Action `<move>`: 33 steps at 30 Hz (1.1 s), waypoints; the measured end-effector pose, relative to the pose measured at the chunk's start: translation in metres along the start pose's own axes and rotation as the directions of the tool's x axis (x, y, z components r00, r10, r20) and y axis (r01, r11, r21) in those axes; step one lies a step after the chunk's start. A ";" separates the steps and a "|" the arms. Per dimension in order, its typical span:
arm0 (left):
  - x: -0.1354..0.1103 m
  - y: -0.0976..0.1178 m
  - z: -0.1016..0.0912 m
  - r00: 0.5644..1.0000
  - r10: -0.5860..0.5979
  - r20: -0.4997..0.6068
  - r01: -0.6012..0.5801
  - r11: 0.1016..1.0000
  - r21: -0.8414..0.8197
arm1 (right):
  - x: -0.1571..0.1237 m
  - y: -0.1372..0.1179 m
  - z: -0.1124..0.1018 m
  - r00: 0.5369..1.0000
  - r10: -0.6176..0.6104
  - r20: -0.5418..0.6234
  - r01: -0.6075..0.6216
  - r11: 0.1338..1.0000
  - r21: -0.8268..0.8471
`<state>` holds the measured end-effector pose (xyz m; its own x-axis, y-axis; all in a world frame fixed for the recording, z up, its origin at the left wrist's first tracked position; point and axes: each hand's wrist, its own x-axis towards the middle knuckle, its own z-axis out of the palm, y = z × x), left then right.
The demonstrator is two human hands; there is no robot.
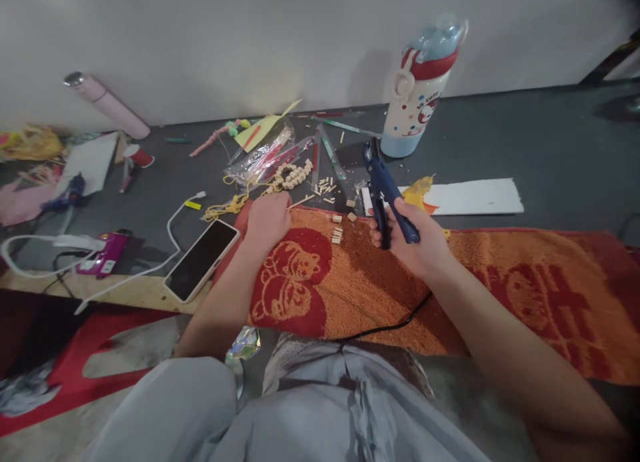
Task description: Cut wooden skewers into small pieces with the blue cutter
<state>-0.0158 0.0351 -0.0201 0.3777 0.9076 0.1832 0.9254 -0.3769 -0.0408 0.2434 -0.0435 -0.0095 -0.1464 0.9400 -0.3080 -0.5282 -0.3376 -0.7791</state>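
My left hand is closed, fingers curled, at the upper left edge of an orange and red towel. A thin wooden stick juts out to the right from its fingertips. My right hand grips a dark blue plier-like hand cutter by its two handles, its head pointing up and away from me. Between the hands, short cut wooden pieces lie on the towel. More small stick bits are scattered on the dark table just beyond. A beaded wooden ring rests behind my left hand.
A cartoon bottle stands behind the cutter, near a white strip. Plastic packets and yellow cord lie beyond my left hand. Leftward are a phone, white cable, pink flask and blue glue gun.
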 end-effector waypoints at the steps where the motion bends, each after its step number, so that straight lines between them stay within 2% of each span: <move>1: 0.000 0.000 0.000 1.000 0.007 -0.003 -0.007 1.000 0.015 | 0.000 0.000 0.000 1.000 0.000 0.002 0.000 1.000 0.001; 5: -0.001 0.000 -0.001 1.000 0.002 0.000 -0.002 1.000 0.022 | 0.001 0.001 -0.002 1.000 -0.001 0.012 0.002 1.000 -0.022; 8: -0.002 0.001 -0.005 0.999 -0.044 -0.001 0.044 0.999 -0.033 | 0.002 0.001 -0.003 1.000 -0.002 0.020 0.003 0.999 -0.049; 13: -0.003 0.002 -0.009 0.986 -0.151 -0.063 0.137 0.972 -0.189 | 0.001 0.000 -0.002 1.000 -0.005 0.020 0.006 0.999 -0.047; 15: -0.003 0.001 -0.007 0.976 -0.190 -0.103 0.147 0.934 -0.325 | 0.001 -0.001 -0.002 0.999 -0.008 0.033 0.011 0.997 -0.075; 17: -0.002 0.001 -0.004 0.965 -0.238 -0.114 0.145 0.838 -0.526 | 0.001 -0.001 -0.002 0.999 -0.012 0.042 0.016 0.995 -0.096; 20: 0.000 0.003 -0.001 0.952 -0.296 -0.076 0.123 0.601 -0.790 | 0.000 -0.001 -0.002 0.999 -0.012 0.041 0.016 0.995 -0.097; 22: 0.000 0.005 0.000 0.951 -0.306 -0.053 0.108 0.487 -0.867 | 0.000 -0.001 -0.002 0.999 -0.013 0.030 0.015 0.997 -0.082; 24: 0.000 0.007 -0.001 0.953 -0.298 -0.057 0.086 0.445 -0.891 | 0.001 -0.001 -0.001 1.000 -0.009 0.014 0.010 0.998 -0.058; 27: -0.002 0.008 -0.001 0.962 -0.260 -0.078 0.055 0.469 -0.881 | 0.001 -0.001 -0.001 1.000 -0.003 -0.002 0.003 0.999 -0.045; 33: -0.003 0.008 0.002 0.965 -0.241 -0.103 0.087 0.663 -0.743 | 0.001 -0.001 -0.002 1.000 -0.012 0.011 0.013 0.997 -0.072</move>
<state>-0.0097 0.0293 -0.0227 0.1382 0.9478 0.2873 0.6227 -0.3088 0.7190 0.2455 -0.0423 -0.0104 -0.1495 0.9446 -0.2922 -0.4687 -0.3279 -0.8202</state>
